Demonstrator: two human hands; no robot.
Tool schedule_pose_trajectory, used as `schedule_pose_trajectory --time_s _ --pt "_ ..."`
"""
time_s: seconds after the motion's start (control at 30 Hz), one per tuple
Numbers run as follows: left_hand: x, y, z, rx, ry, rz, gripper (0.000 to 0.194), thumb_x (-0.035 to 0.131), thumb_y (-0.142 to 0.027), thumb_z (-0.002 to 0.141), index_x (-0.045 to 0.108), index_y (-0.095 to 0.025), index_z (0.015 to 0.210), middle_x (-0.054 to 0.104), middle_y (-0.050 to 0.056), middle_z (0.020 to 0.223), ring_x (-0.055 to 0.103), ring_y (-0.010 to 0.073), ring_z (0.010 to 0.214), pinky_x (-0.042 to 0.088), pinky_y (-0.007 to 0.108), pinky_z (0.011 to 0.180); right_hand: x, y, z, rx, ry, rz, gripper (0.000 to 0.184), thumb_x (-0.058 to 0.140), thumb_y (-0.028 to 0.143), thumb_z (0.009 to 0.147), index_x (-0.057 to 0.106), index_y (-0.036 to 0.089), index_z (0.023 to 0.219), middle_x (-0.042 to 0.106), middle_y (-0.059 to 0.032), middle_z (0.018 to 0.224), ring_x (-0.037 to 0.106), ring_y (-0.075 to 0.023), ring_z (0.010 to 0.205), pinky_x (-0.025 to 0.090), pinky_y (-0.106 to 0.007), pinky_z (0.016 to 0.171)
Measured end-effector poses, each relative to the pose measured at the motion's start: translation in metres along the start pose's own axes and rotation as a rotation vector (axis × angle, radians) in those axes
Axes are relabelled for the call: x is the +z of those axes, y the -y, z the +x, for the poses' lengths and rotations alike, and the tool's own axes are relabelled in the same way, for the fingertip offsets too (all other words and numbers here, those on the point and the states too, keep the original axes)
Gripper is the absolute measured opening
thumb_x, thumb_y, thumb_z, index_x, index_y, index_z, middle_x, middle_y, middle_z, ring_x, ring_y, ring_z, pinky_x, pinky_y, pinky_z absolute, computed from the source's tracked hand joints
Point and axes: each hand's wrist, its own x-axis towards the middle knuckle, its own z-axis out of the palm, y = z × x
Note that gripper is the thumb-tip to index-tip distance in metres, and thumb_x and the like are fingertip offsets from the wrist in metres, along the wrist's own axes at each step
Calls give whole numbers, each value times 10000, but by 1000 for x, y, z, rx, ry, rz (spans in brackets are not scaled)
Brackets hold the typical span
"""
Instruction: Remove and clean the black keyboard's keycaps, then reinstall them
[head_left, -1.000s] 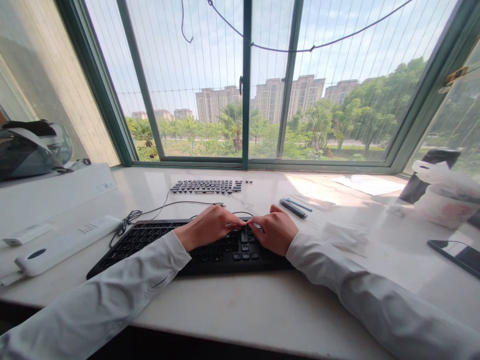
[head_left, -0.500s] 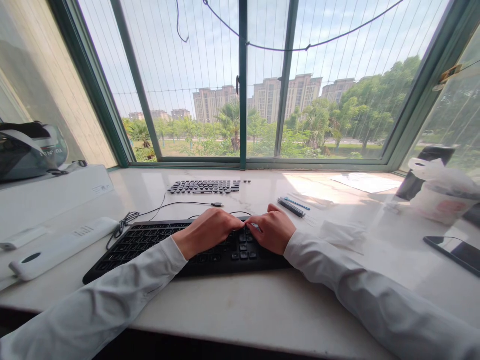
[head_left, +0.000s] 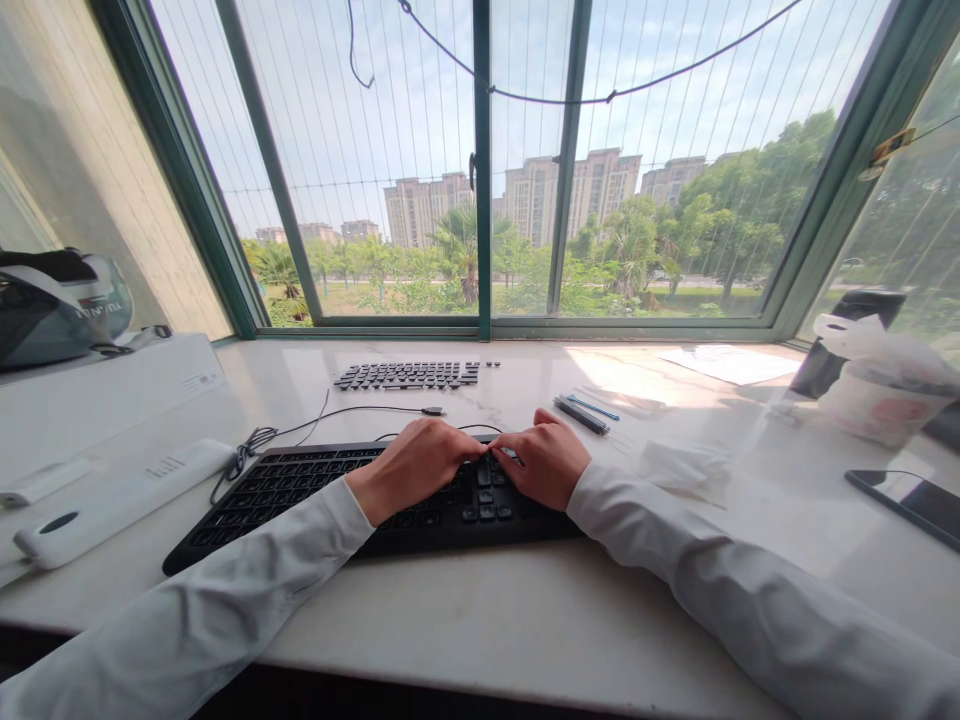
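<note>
A black keyboard [head_left: 285, 490] lies on the white marble sill [head_left: 525, 610] in front of me. My left hand [head_left: 416, 465] rests curled on its right part, fingers bent down onto the keys. My right hand [head_left: 544, 462] is curled just beside it. The fingertips of both hands meet in a pinch over the same few keys, and what they grip is hidden. Both arms are in white sleeves. Behind the keyboard, several loose black keycaps [head_left: 409, 375] are laid out in rows. The keyboard's cable [head_left: 337, 412] loops between them.
A dark tool and a blue pen [head_left: 585, 412] lie right of the hands, then a white tissue [head_left: 679, 465]. A phone [head_left: 907, 505], a plastic bag [head_left: 885, 385] and paper [head_left: 731, 363] sit at right. A long white device [head_left: 112, 500], a white box [head_left: 97, 390] and a helmet [head_left: 52, 305] stand at left.
The view has shifted slightly right; both hands stay on the same keys with fingertips pinched together, almost unmoved.
</note>
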Motion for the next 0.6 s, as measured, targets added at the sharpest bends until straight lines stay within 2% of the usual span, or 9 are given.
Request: schedule_pose_trajectory --time_s 0.2,0.37,0.6 --pt "3 3 1 -35 -23 -77 403 486 -42 787 730 -280 1002 748 7 845 653 142 706 387 211 595 0 0 0 3 15 -2 364 371 341 957 714 220 977 719 -56 711 623 -158 632 318 -322 801" --pt "2 1 1 -39 -27 -59 373 495 -47 784 733 -272 962 744 8 834 654 144 707 401 208 602 0 1 0 6 20 -2 370 373 347 959 715 206 969 717 -63 711 626 -158 637 314 -324 810" --pt "-7 -11 2 -61 72 79 377 480 14 733 706 -228 914 730 24 799 668 173 766 406 223 610 1 0 1 -5 -11 19 336 395 325 941 718 234 949 718 -48 702 628 -161 632 315 -321 795"
